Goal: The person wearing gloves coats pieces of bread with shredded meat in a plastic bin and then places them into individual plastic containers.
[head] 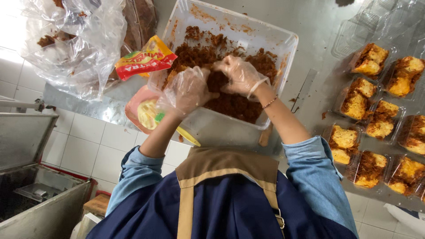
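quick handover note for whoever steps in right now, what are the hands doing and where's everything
Left hand, in a thin clear plastic glove: inside the clear rectangular plastic tub, grip closed on a clump of the brown shredded filling.
Right hand, gloved too: working the same clump; the two hands touch.
Done: the clear plastic trays of yellow cake pieces to the right already carry brown topping.
Left: much filling remains in the tub.
Nearby: red and yellow sachet on the tub's left rim; crumpled clear plastic bag further left.
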